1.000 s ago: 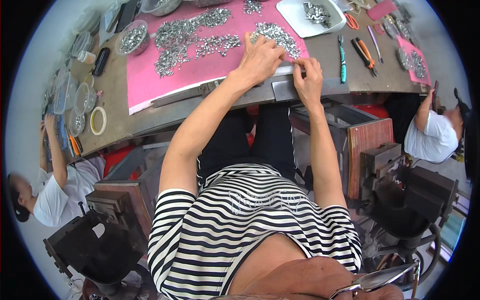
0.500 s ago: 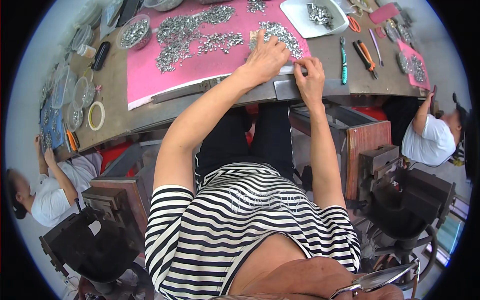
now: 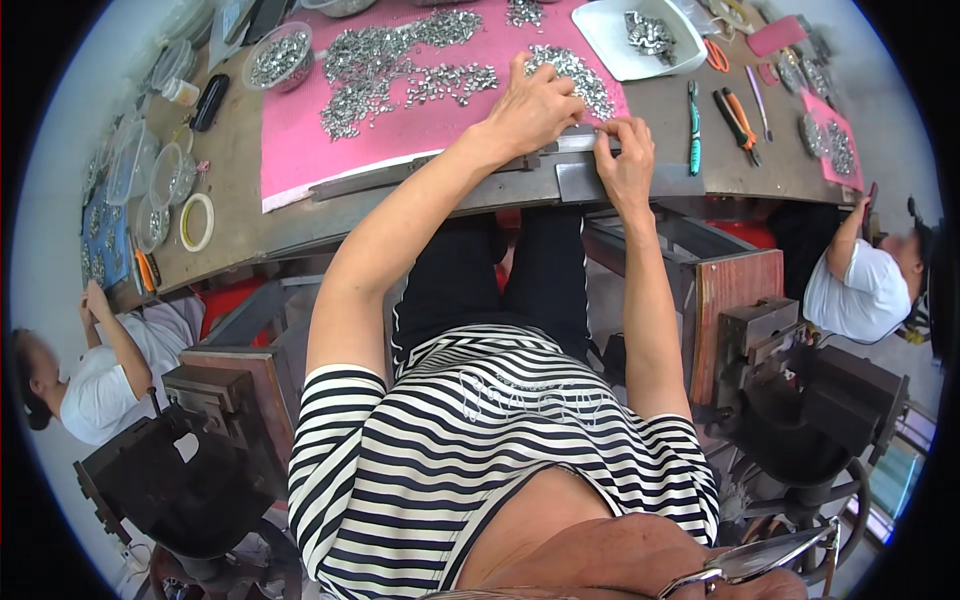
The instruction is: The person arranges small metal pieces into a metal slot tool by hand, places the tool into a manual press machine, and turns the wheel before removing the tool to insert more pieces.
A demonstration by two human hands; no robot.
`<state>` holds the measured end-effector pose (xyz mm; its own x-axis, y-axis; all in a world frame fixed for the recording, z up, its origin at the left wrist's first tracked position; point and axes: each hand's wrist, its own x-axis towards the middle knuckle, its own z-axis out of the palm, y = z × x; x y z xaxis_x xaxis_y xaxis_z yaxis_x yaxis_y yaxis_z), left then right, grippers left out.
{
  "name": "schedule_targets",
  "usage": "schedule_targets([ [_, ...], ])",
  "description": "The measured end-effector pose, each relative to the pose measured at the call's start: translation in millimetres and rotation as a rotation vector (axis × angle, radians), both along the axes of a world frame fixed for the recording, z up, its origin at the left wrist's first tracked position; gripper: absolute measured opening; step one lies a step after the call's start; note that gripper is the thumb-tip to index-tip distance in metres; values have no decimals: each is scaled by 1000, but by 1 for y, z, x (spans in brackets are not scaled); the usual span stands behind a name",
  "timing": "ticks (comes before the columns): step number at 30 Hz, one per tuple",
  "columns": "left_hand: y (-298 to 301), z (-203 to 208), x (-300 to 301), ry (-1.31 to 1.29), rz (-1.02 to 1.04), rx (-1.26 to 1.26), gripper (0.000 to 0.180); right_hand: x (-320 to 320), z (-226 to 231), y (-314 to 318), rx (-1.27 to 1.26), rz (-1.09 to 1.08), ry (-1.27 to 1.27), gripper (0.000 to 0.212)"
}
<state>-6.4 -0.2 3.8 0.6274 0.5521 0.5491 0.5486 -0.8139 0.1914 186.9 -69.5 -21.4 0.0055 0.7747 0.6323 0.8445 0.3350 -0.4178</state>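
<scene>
My left hand (image 3: 533, 108) is above the front of the pink mat (image 3: 290, 150), next to a pile of small shiny metal pieces (image 3: 580, 78). Its fingers are curled, and whatever they grip is hidden below them. Close by on the right, my right hand (image 3: 627, 165) has thumb and fingers pinched at the end of a flat metal bar (image 3: 574, 144) along the table edge. A tiny part between those fingertips, if any, is too small to make out. Below the bar sits a grey metal plate (image 3: 583, 183).
More metal pieces (image 3: 365, 75) are heaped on the mat. A clear tub (image 3: 280, 60) stands left, a white tray (image 3: 620, 40) right. Beyond lie a teal-handled tool (image 3: 694, 130) and orange-handled pliers (image 3: 738, 122). A tape roll (image 3: 196, 222) rests left. Seated people (image 3: 855, 285) (image 3: 105, 395) flank me.
The view has shifted slightly, so the table sits a little further right. My left hand has shifted slightly at the pile's edge; my right hand stays pinched by the bar.
</scene>
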Motion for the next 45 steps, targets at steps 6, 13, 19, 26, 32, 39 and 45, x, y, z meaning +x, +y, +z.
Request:
schedule_targets([
  [6, 0, -2, 8, 68, -48, -9, 7, 1, 1, -2, -10, 10, 38, 10],
  [13, 1, -6, 2, 74, 39, 55, 8, -2, 2, 2, -4, 48, 5, 9],
  [19, -39, 13, -59, -213, 143, -44, 4, -9, 15, -5, -91, 150, 17, 8],
  [26, -94, -11, -80, -264, 298, -137, 6, -80, 28, -17, -34, 506, 20, 16],
  [32, -94, -17, -74, -296, 301, -29, 7, -88, 22, -15, 39, 515, -121, 19],
  [39, -90, -19, -81, -365, 240, -82, 9, -76, 37, -21, 28, 476, 34, 21],
  [45, -94, -10, -69, -433, 286, -115, 8, -87, 171, -100, 17, 743, 165, 19],
])
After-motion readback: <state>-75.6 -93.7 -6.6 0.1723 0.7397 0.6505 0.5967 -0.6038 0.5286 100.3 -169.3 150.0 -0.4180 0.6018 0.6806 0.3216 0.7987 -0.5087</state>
